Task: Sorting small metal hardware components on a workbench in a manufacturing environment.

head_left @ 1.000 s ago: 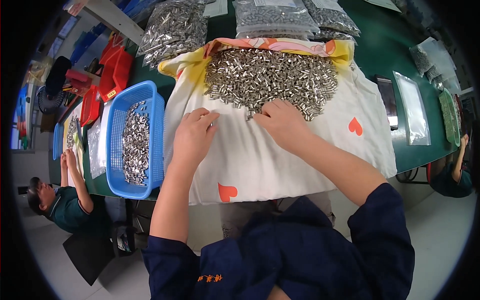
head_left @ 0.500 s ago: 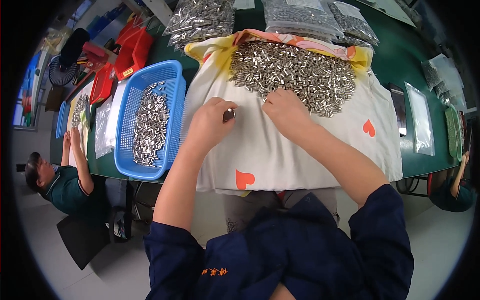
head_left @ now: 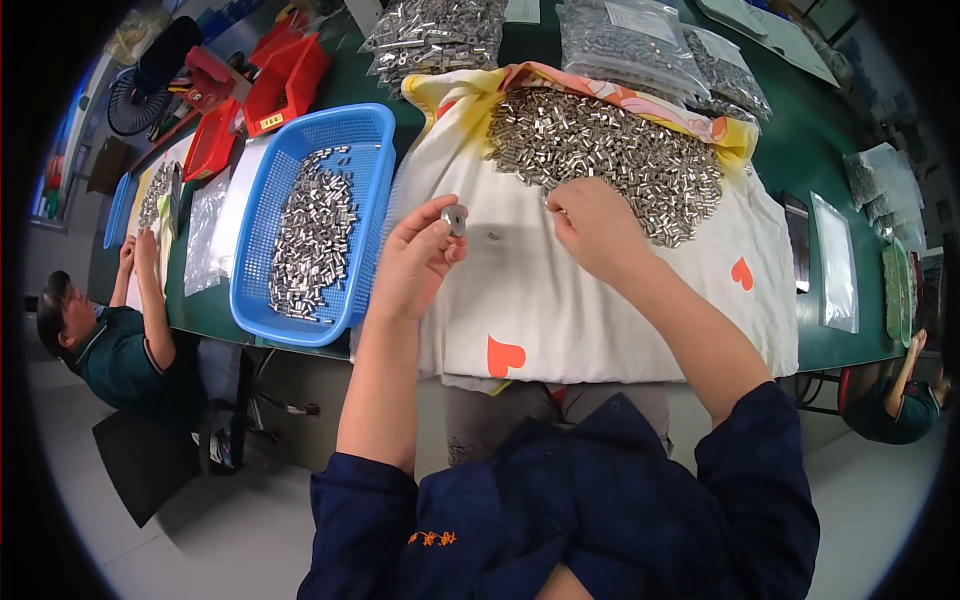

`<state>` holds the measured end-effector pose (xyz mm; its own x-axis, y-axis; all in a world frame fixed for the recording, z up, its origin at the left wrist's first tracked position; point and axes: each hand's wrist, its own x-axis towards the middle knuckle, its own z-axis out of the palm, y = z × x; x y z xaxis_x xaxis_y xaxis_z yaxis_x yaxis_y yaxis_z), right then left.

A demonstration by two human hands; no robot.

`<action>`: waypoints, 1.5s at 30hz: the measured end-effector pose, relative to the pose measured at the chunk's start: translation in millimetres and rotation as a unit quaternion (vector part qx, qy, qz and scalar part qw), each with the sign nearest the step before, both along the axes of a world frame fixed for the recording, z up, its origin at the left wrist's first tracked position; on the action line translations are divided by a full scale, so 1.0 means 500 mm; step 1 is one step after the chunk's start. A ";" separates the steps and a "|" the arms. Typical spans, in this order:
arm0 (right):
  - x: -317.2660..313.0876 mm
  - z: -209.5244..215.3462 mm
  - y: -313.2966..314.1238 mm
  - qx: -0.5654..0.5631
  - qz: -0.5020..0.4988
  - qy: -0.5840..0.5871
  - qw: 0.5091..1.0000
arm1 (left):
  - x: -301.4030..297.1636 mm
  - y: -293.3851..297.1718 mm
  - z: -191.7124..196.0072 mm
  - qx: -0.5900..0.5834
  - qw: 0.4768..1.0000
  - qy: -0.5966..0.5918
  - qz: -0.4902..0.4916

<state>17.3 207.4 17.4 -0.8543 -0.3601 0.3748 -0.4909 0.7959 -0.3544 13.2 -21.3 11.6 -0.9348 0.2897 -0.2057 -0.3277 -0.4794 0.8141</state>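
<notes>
My left hand (head_left: 408, 268) holds up a thick round metal ring (head_left: 455, 220) with a hole through its middle, pinched between thumb and fingers above the white cloth. By the near left edge of a heap of small metal cylinders (head_left: 610, 150), my right hand (head_left: 600, 228) is closed in a pinch. A shiny small metal cylinder (head_left: 548, 196) shows at its fingertips, partly hidden by them. One loose piece (head_left: 493, 236) lies on the cloth (head_left: 590, 335) between my hands.
Left of the cloth, a blue plastic basket (head_left: 377, 200) holds many similar cylinders. Red bins (head_left: 285, 85) stand beyond it. Filled clear bags (head_left: 435, 40) line the back. A flat clear bag (head_left: 835, 260) lies at right. Two other people sit at either side.
My left hand has turned palm upward, bringing the ring's holed face into view. My right hand has drawn slightly back and right from the heap. The whole view has shifted a little.
</notes>
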 end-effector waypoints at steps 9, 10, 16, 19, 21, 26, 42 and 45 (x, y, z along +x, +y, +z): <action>-0.016 -0.036 -0.123 -0.043 0.067 -0.093 0.993 | 0.006 -0.005 -0.030 0.053 0.997 -0.017 0.058; -0.002 -0.039 -0.118 -0.029 0.076 -0.098 0.992 | 0.004 0.000 -0.036 0.059 0.997 -0.018 0.055; 0.093 -0.041 -0.118 -0.042 0.137 -0.050 0.988 | 0.007 -0.003 -0.034 0.053 0.998 0.006 0.046; 0.087 -0.040 -0.111 -0.113 0.145 -0.006 0.983 | 0.002 0.002 -0.021 0.036 0.999 0.008 0.016; 0.063 -0.003 -0.100 -0.180 0.088 -0.026 0.979 | -0.011 0.008 0.004 0.017 1.000 0.013 -0.008; -0.012 0.028 -0.070 -0.462 -0.014 -0.253 0.850 | -0.042 0.041 0.005 -0.031 0.996 0.021 -0.087; 0.004 -0.009 -0.070 -0.212 -0.029 -0.011 0.977 | -0.045 0.049 -0.019 -0.179 0.968 0.103 -0.141; 0.003 0.008 -0.059 -0.264 -0.010 -0.091 0.960 | -0.043 0.043 -0.015 -0.165 0.971 0.104 -0.142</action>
<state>18.8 178.0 21.6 -0.9274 -0.1447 0.3451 -0.3701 0.4904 -0.7890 -8.3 0.3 4.0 -0.8585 0.4913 -0.1473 -0.2211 -0.0954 0.9706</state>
